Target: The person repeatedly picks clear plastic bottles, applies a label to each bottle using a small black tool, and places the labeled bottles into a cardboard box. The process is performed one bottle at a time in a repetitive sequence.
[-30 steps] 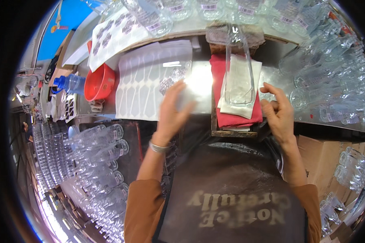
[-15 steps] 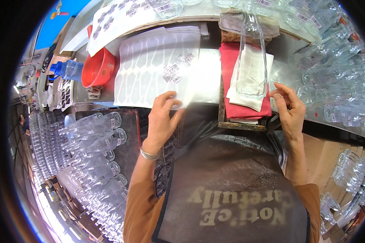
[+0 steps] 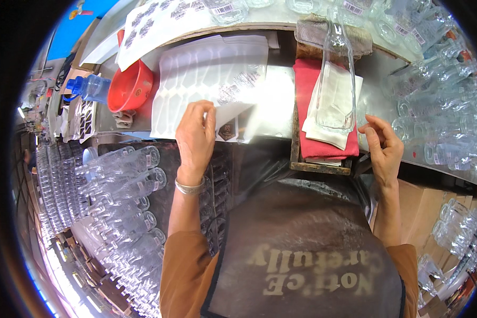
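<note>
My left hand (image 3: 195, 138) is closed, pinching the near edge of a thin translucent sheet (image 3: 230, 113) and holding it folded back. Under the lifted part, a dark hexagonal label (image 3: 227, 131) shows on the stack of pale label sheets (image 3: 188, 63). An empty clear glass bottle (image 3: 340, 46) lies on a folded white cloth (image 3: 334, 137) over a red cloth (image 3: 323, 150), its base toward me. Just right of the bottle's base, my right hand (image 3: 382, 144) is open and holds nothing, its fingers loosely curled and apart from the thumb.
The cloths sit in a wooden box (image 3: 320, 167) with a grey rag (image 3: 310, 32) at its far end. A red bowl (image 3: 127, 87) and a blue-capped water bottle (image 3: 93, 88) stand at the left. Many glass bottles crowd the right bench (image 3: 434, 106) and the lower left (image 3: 127, 212).
My left hand has moved left and closed on the sheet's edge, lifting it back and uncovering the dark label. My right hand stays beside the bottle, nearly unchanged.
</note>
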`<state>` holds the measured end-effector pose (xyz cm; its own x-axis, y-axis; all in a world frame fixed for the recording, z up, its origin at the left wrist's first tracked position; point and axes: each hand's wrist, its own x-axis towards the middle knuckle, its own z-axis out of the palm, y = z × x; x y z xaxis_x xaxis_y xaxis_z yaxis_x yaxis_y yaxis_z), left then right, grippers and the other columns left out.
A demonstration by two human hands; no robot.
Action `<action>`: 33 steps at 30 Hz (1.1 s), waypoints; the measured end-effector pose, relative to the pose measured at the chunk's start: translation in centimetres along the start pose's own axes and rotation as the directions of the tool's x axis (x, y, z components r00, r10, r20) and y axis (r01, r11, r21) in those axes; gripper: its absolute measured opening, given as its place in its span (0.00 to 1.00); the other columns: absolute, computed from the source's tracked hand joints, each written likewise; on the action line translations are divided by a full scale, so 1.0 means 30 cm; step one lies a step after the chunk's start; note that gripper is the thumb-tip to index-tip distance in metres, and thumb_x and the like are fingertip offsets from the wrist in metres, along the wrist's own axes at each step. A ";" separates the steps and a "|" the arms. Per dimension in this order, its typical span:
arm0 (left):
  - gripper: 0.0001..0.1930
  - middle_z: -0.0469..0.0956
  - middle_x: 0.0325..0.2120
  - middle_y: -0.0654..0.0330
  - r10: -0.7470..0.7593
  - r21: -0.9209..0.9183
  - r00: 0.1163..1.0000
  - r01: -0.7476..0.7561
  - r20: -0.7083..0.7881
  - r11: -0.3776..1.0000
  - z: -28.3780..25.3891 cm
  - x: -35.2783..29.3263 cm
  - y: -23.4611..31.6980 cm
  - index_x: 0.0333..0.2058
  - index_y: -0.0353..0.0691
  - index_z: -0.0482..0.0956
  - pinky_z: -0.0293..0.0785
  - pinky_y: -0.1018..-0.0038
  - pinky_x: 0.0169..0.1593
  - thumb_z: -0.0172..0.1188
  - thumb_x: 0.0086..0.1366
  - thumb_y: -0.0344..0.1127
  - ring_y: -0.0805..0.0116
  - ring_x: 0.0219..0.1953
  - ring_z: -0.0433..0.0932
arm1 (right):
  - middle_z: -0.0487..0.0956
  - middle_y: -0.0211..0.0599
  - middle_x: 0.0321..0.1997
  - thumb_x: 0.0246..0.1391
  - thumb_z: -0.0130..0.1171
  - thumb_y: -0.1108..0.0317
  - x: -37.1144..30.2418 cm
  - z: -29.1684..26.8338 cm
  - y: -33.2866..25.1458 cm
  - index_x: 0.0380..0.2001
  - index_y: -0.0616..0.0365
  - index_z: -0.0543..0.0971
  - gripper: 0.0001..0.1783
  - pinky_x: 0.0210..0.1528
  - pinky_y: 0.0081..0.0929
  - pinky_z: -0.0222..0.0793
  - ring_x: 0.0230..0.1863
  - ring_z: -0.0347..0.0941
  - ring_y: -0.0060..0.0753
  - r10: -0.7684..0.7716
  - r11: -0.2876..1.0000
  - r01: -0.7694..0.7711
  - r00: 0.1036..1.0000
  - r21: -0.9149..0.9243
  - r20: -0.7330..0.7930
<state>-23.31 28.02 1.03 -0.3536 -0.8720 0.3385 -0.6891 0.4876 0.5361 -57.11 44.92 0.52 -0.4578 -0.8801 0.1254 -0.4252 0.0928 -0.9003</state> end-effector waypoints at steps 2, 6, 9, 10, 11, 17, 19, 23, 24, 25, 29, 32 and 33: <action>0.04 0.79 0.34 0.53 0.024 0.129 0.999 -0.019 -0.040 0.991 -0.014 0.067 0.022 0.37 0.37 0.78 0.75 0.64 0.36 0.58 0.68 0.31 0.50 0.33 0.79 | 0.82 0.30 0.31 0.61 0.62 0.72 0.003 -0.005 -0.002 0.49 0.63 0.81 0.14 0.24 0.15 0.59 0.22 0.62 0.10 -0.010 1.000 0.010 1.000 -0.023 -0.006; 0.05 0.79 0.34 0.55 0.138 0.227 0.986 -0.113 -0.096 0.967 0.003 0.199 0.013 0.36 0.40 0.78 0.75 0.61 0.37 0.57 0.69 0.34 0.49 0.35 0.80 | 0.82 0.29 0.30 0.59 0.63 0.73 0.002 0.003 0.014 0.48 0.62 0.82 0.13 0.23 0.16 0.57 0.21 0.61 0.11 -0.067 0.997 0.066 0.998 -0.034 -0.011; 0.04 0.79 0.34 0.55 0.249 0.217 0.963 -0.224 -0.098 0.950 0.074 0.295 0.005 0.36 0.41 0.78 0.75 0.62 0.37 0.58 0.68 0.33 0.51 0.34 0.80 | 0.82 0.29 0.30 0.58 0.63 0.73 -0.005 0.000 0.020 0.47 0.62 0.82 0.13 0.23 0.16 0.58 0.21 0.61 0.12 -0.067 0.996 0.066 0.998 -0.055 -0.014; 0.04 0.79 0.35 0.55 0.275 0.207 0.958 -0.254 -0.082 0.945 0.106 0.317 -0.007 0.36 0.40 0.78 0.75 0.63 0.37 0.58 0.68 0.33 0.52 0.34 0.80 | 0.82 0.29 0.30 0.58 0.63 0.74 -0.006 0.000 0.024 0.47 0.62 0.82 0.13 0.24 0.17 0.58 0.21 0.61 0.13 -0.070 0.996 0.069 0.997 -0.060 -0.013; 0.05 0.79 0.35 0.56 0.300 0.197 0.952 -0.282 -0.068 0.939 0.137 0.336 -0.022 0.36 0.40 0.79 0.75 0.64 0.37 0.58 0.68 0.33 0.53 0.35 0.80 | 0.81 0.29 0.30 0.58 0.63 0.74 -0.007 -0.001 0.025 0.47 0.62 0.82 0.13 0.24 0.17 0.58 0.21 0.61 0.13 -0.075 0.995 0.074 0.997 -0.064 -0.010; 0.13 0.78 0.47 0.52 0.199 0.068 0.967 -0.212 0.159 0.975 0.232 0.354 -0.096 0.50 0.39 0.77 0.77 0.63 0.47 0.58 0.67 0.33 0.52 0.43 0.81 | 0.83 0.36 0.36 0.64 0.59 0.72 -0.015 -0.026 0.025 0.50 0.64 0.79 0.13 0.39 0.19 0.72 0.37 0.79 0.21 0.003 0.989 0.006 0.998 -0.148 0.065; 0.25 0.71 0.60 0.47 0.202 -0.015 0.955 -0.204 0.217 0.979 0.195 0.339 -0.103 0.60 0.39 0.70 0.72 0.62 0.58 0.57 0.64 0.29 0.50 0.57 0.76 | 0.81 0.31 0.31 0.60 0.62 0.73 -0.016 -0.016 0.032 0.48 0.62 0.81 0.13 0.30 0.18 0.63 0.27 0.67 0.17 -0.034 0.993 0.033 0.999 -0.110 -0.005; 0.24 0.70 0.61 0.48 0.239 0.207 0.922 -0.309 0.304 0.928 0.035 0.271 -0.124 0.55 0.40 0.73 0.65 0.53 0.64 0.57 0.58 0.27 0.47 0.60 0.72 | 0.79 0.28 0.28 0.58 0.64 0.73 -0.018 -0.016 0.046 0.47 0.61 0.82 0.13 0.25 0.18 0.59 0.21 0.61 0.15 -0.054 0.994 0.050 0.998 -0.098 -0.034; 0.24 0.71 0.60 0.49 0.192 0.332 0.922 -0.307 0.336 0.892 0.021 0.244 -0.140 0.55 0.40 0.74 0.63 0.51 0.65 0.57 0.57 0.26 0.48 0.61 0.71 | 0.79 0.29 0.28 0.58 0.64 0.73 -0.015 -0.015 0.046 0.47 0.61 0.82 0.13 0.25 0.18 0.59 0.21 0.61 0.16 -0.060 0.993 0.057 0.998 -0.100 -0.029; 0.24 0.72 0.60 0.50 0.142 0.451 0.922 -0.306 0.361 0.838 0.017 0.230 -0.158 0.54 0.41 0.75 0.61 0.48 0.66 0.57 0.56 0.25 0.49 0.62 0.71 | 0.80 0.29 0.28 0.57 0.64 0.73 -0.013 -0.013 0.045 0.47 0.61 0.82 0.13 0.25 0.18 0.59 0.21 0.61 0.16 -0.066 0.993 0.064 0.997 -0.102 -0.026; 0.16 0.80 0.53 0.58 0.169 0.452 0.945 -0.284 0.279 0.846 0.047 0.254 -0.242 0.48 0.44 0.81 0.60 0.50 0.68 0.56 0.62 0.23 0.56 0.60 0.74 | 0.80 0.30 0.28 0.57 0.64 0.74 -0.006 -0.010 0.012 0.47 0.61 0.82 0.14 0.25 0.18 0.59 0.20 0.62 0.16 -0.090 0.989 0.091 0.996 -0.114 0.011; 0.15 0.82 0.50 0.59 0.269 0.480 0.957 -0.286 0.106 0.829 0.008 0.340 -0.184 0.46 0.47 0.82 0.60 0.52 0.68 0.56 0.63 0.23 0.59 0.58 0.77 | 0.80 0.30 0.29 0.57 0.64 0.74 -0.013 -0.025 0.011 0.47 0.62 0.82 0.14 0.24 0.18 0.60 0.20 0.63 0.15 -0.127 0.982 0.126 0.992 -0.143 -0.002; 0.16 0.82 0.50 0.61 0.325 0.483 0.946 -0.290 0.012 0.826 -0.018 0.364 -0.158 0.46 0.48 0.82 0.60 0.53 0.68 0.56 0.63 0.23 0.62 0.57 0.77 | 0.81 0.31 0.31 0.59 0.63 0.73 -0.014 -0.034 0.011 0.47 0.62 0.81 0.13 0.28 0.17 0.63 0.25 0.68 0.16 -0.099 0.984 0.101 0.995 -0.144 0.018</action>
<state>-23.56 16.20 2.60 -0.5659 -0.6665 0.4853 -0.7724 0.6345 -0.0292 -57.86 45.79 0.61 -0.3995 -0.8931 0.2069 -0.5769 0.0696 -0.8139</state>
